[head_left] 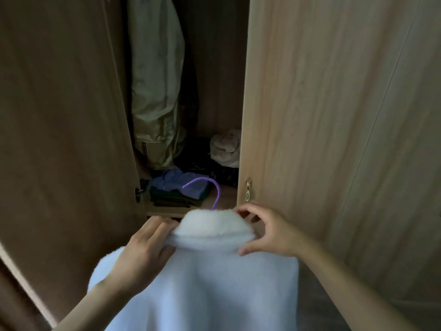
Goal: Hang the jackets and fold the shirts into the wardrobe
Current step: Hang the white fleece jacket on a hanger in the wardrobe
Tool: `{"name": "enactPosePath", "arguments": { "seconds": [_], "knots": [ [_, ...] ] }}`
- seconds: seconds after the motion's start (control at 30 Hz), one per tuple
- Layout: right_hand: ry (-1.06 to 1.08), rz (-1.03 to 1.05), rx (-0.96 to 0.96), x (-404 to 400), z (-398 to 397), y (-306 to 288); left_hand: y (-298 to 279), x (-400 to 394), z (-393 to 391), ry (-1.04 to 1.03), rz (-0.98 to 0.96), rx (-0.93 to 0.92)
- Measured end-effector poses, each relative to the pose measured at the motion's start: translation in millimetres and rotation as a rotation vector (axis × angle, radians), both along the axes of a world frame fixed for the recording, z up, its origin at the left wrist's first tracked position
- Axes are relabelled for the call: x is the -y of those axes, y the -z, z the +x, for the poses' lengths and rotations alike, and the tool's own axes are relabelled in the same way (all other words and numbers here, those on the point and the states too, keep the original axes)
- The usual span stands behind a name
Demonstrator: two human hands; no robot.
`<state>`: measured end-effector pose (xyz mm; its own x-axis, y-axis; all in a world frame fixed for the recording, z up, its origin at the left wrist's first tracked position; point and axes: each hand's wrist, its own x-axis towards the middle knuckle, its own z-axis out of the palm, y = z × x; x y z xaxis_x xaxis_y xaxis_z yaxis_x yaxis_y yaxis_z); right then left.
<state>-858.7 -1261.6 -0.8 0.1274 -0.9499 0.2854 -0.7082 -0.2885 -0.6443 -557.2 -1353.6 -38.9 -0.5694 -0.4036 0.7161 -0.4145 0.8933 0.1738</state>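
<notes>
A white fleece jacket [202,283] hangs in front of me on a purple hanger [210,187], whose hook sticks up above the collar. My left hand [140,249] grips the left side of the collar. My right hand [267,232] pinches the collar's right side with thumb and fingers. Behind it the wardrobe [214,80] stands open. A pale green jacket [155,80] hangs inside at the left. Folded clothes [179,189], blue on top of dark ones, lie stacked on the wardrobe floor.
The left wardrobe door [59,115] is swung open toward me. The right door [334,115] is shut, with a brass handle [248,189] near my right hand. A beige bundle [226,149] and dark clothes lie at the back right of the wardrobe floor.
</notes>
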Motion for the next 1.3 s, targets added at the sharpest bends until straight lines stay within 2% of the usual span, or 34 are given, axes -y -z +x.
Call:
{"name": "enactPosePath", "arguments": {
  "seconds": [0.1,0.2,0.3,0.5,0.67,0.77,0.93,1.17,1.3],
  "knots": [
    [-0.064,-0.028,0.101,30.0,-20.7,-17.8,-3.9,8.8,-14.2,-0.032,-0.059,0.012],
    [0.033,-0.107,0.125,58.4,-34.0,-29.5,-5.1,18.7,-18.3,-0.051,-0.076,0.029],
    [0.160,-0.219,-0.025,87.7,-44.6,-39.6,-8.7,34.2,-22.1,-0.067,-0.046,0.023],
    [0.274,-0.387,-0.409,161.2,-57.8,-40.5,-17.0,71.4,-33.0,-0.056,-0.087,0.001],
    [0.365,-0.464,-0.817,203.4,-61.1,-42.0,-20.1,103.3,-29.1,-0.056,-0.090,-0.027],
    [0.409,-0.434,-1.008,216.2,-60.4,-46.1,-22.7,116.3,-29.0,-0.022,-0.084,-0.030],
    [0.497,-0.267,-1.299,219.9,-60.9,-49.3,-19.2,130.5,-30.2,0.037,-0.045,-0.057],
    [0.537,-0.219,-1.424,206.0,-49.0,-50.7,-19.5,140.8,-36.9,0.120,-0.028,-0.078],
    [0.505,-0.424,-1.364,179.3,-45.1,-43.9,-16.5,140.8,-43.7,0.176,-0.059,-0.082]
  ]
}}
